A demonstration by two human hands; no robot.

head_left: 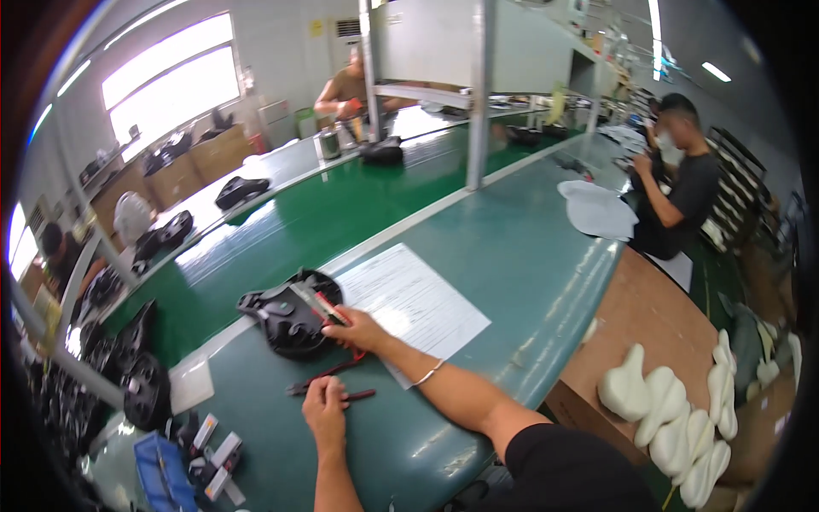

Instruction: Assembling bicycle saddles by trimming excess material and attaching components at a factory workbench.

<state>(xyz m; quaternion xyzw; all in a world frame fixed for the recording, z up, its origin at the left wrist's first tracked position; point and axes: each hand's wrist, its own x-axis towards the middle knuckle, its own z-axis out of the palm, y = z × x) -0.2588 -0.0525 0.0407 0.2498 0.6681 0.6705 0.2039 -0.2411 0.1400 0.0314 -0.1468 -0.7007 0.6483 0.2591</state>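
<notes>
right hand (363, 328) fingers pinching red tool (331, 309) on black part (286, 320); left hand (326, 411) fingers pinching red pen (358, 395)

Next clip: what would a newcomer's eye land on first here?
The black moulded part on the teal bench, with the right hand pressing a red-handled tool on it. Nearer, the left hand rests by a dark red pen; a printed sheet lies alongside.
</notes>
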